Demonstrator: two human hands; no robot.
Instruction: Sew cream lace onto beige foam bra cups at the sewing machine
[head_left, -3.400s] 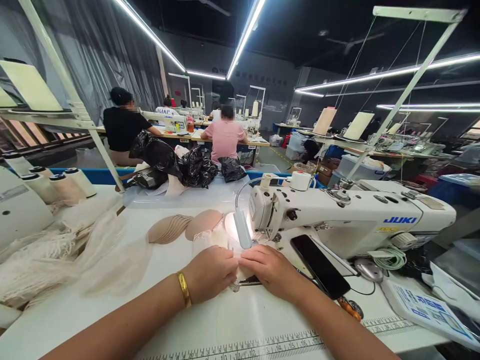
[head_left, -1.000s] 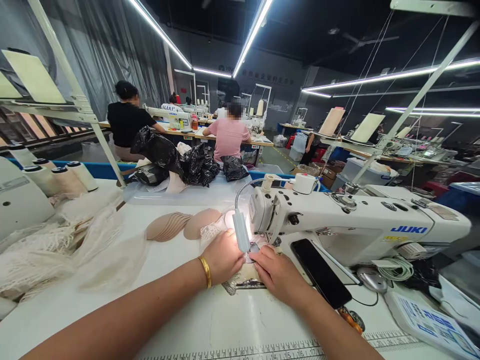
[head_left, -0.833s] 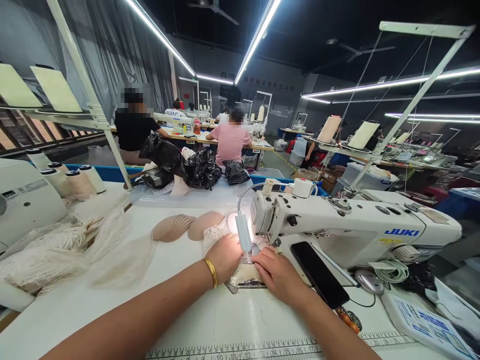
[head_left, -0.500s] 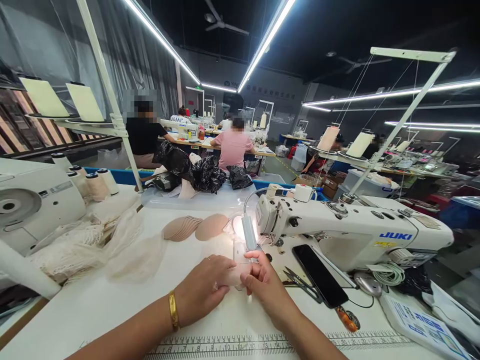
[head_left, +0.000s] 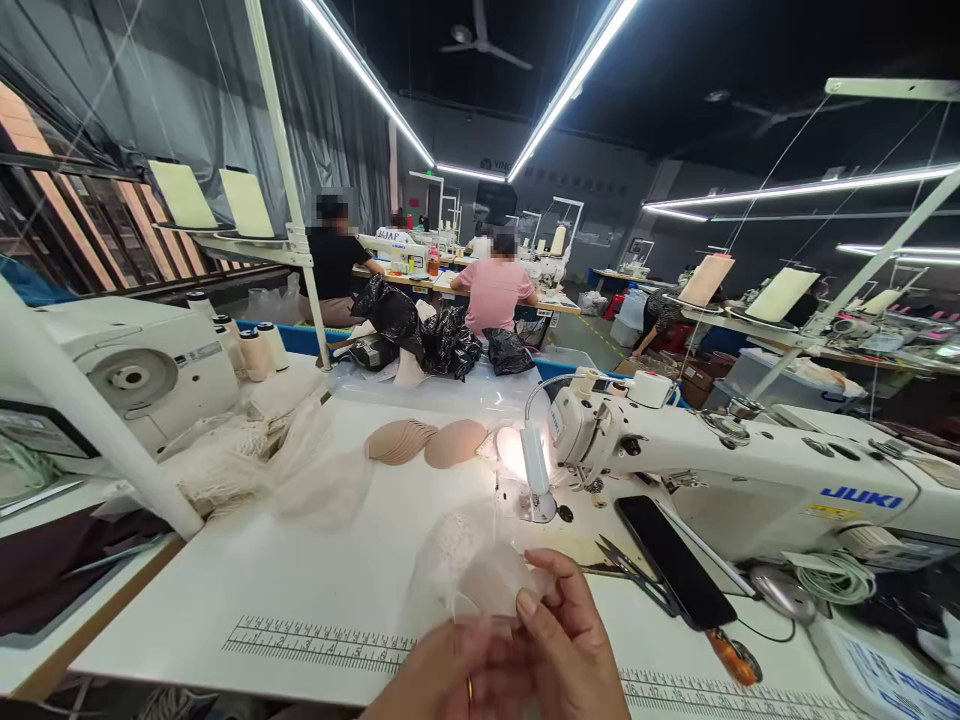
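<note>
A pale sheer fabric piece is held up in front of me, above the near part of the white sewing table. My right hand pinches its right edge between thumb and fingers. My left hand, partly blurred, grips the lower edge, its fingers reaching beneath the cloth. A whitish, lace-like part spreads from the cloth's left side. Beyond the hands, the lit lamp shines beside the needle area of the JUKI sewing machine. Beige oval pads lie stacked left of it, with another oval pad alongside.
Black-handled scissors and a black phone lie right of my hands. A printed ruler runs along the table's near edge. Sheer cloth is heaped at left. Black plastic bags sit behind; people sit at machines beyond.
Both hands have drawn the sheer fabric from beside the needle plate towards me, and it is now lifted and spread wider. The view has turned a little left.
</note>
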